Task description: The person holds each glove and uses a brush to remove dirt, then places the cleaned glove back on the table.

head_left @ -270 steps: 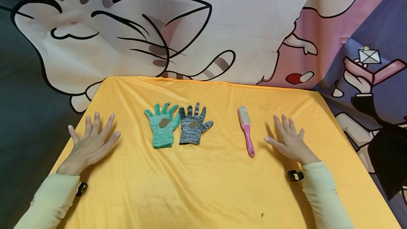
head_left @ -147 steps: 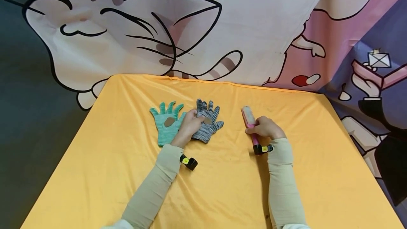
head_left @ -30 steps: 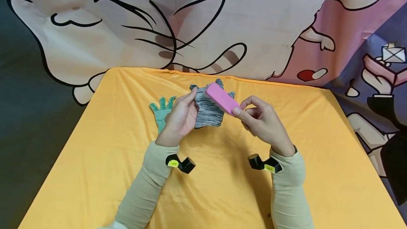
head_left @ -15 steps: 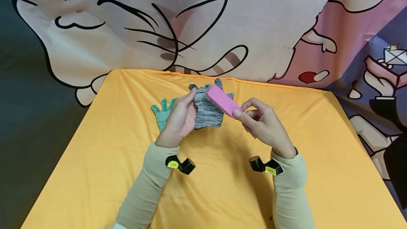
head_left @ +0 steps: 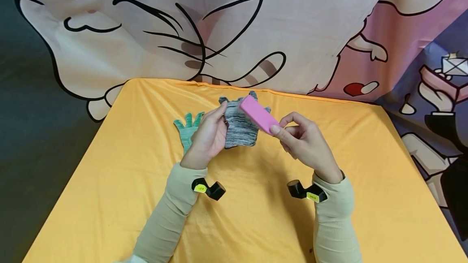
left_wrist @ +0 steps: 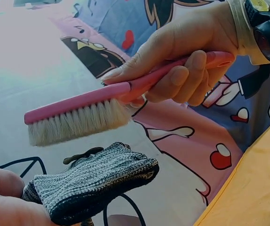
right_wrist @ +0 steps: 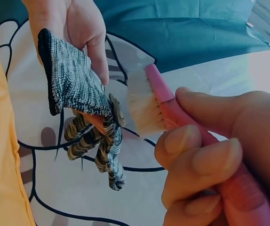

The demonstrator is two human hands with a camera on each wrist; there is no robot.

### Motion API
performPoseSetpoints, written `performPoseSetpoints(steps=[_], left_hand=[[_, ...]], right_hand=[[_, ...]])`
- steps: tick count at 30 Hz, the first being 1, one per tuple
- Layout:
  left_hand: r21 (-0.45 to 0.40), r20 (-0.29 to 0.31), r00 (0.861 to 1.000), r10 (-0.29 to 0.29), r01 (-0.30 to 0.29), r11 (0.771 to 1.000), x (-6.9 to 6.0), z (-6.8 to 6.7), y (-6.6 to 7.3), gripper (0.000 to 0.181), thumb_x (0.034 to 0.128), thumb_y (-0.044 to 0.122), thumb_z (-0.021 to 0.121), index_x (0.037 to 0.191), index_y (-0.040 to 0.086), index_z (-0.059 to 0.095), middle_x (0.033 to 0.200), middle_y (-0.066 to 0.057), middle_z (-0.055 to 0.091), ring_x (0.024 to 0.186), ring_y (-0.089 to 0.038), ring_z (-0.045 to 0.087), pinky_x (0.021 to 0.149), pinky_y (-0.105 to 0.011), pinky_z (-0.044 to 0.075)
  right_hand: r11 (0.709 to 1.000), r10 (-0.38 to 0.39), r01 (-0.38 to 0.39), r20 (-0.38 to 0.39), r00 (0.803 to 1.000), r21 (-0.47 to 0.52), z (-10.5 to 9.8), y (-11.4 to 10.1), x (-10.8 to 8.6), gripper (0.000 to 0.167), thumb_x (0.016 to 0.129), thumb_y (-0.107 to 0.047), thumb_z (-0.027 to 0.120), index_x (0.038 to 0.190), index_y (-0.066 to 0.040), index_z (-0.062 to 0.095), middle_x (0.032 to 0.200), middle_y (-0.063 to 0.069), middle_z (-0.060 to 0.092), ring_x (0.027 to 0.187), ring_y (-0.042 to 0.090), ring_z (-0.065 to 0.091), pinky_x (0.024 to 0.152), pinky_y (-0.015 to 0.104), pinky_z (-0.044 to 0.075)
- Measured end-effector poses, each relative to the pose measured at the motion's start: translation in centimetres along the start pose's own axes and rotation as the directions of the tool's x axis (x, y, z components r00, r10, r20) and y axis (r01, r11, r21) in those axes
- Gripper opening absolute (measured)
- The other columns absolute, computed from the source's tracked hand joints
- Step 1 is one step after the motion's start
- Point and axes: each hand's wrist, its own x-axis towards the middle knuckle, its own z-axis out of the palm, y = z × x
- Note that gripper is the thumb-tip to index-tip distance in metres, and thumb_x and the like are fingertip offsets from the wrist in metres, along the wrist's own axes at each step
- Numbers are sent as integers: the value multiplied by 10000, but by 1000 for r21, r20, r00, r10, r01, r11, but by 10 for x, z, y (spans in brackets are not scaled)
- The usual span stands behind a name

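My left hand point(head_left: 207, 136) grips the left edge of a grey-and-black knitted glove point(head_left: 239, 127), raised above the table with its cuff towards me. A flat brownish patch point(right_wrist: 117, 110) shows on the glove in the right wrist view. In my right hand point(head_left: 305, 143) is a pink-handled brush point(head_left: 257, 113), bristles facing the glove. Pale bristles point(left_wrist: 81, 121) hang just over the glove in the left wrist view, with a gap between. A teal glove point(head_left: 187, 132) lies on the table, partly hidden behind my left hand.
A yellow cloth point(head_left: 248, 214) covers the table. Behind it hangs a printed cartoon backdrop point(head_left: 300, 23), close to the table's far edge. Each wrist carries a small black camera, such as the left camera point(head_left: 209, 189).
The grey-and-black glove and the brush lay on the table at first; my left hand has lifted the glove, my right the brush. Over the last second both hands have barely moved.
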Motion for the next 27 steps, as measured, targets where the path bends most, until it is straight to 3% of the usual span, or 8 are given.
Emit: performPoseSetpoints(steps=[6,10,14,16,19,22,24,27], left_hand=[[21,43,999,8,-9,1000,1,1,-5,287,1013,210,335,971,6,533,1025,-32,469,1030,-111,433,916,-238,352],[33,44,999,4,-6,999,0,1,-7,315,1015,221,325,1097,-6,527,1134,-54,471,1077,-120,444,927,-241,375],[20,24,1000,9,-10,1000,-1,2,-6,312,1016,221,322,1099,-15,508,1144,-57,459,1091,-129,437,938,-250,376],[20,11,1000,12,-13,1000,-1,2,-5,347,1017,214,314,1198,-46,456,1279,-72,403,1214,-125,372,1020,-251,316],[19,-10,1000,12,-12,1000,-2,1,-5,422,1017,204,306,1344,-62,322,1485,-61,190,1379,-131,137,1117,-267,147],[24,-31,1000,4,-3,1000,-3,0,-5,475,1015,198,312,1412,-38,200,1537,-3,-55,1388,-126,-81,1126,-276,14],[18,-23,1000,0,0,1000,-3,0,-4,467,1017,203,303,1393,-65,234,1537,-29,17,1396,-136,-33,1129,-282,40],[8,-29,1000,-11,11,1000,-3,-1,-3,479,1015,211,314,1410,-41,213,1540,-17,-12,1394,-127,-49,1126,-265,30]], right_hand=[[1000,-7,7,-17,1000,6,4,1,2,220,871,-274,638,906,-110,495,513,58,448,397,145,354,329,287,281],[1000,6,-6,3,1000,9,7,3,4,211,869,-264,641,917,-114,500,515,57,443,399,147,355,336,285,284],[1000,25,-25,9,1000,-6,8,0,4,212,867,-261,644,908,-111,499,510,50,435,398,140,348,342,277,280],[999,34,-34,10,999,-14,9,-6,3,207,871,-245,641,898,-100,497,507,47,430,399,131,344,348,269,278],[999,39,-38,12,999,-18,9,-10,2,203,874,-226,638,892,-86,493,509,49,433,401,122,344,349,261,276],[999,36,-36,18,999,-12,8,-3,3,203,875,-232,637,901,-91,493,511,53,439,396,124,345,341,264,274],[1000,24,-24,20,999,-4,7,1,4,207,874,-249,638,905,-103,494,510,56,444,392,132,348,335,270,275],[1000,-4,4,9,1000,17,5,2,3,203,880,-252,629,903,-105,490,502,65,443,385,148,355,324,289,280]])
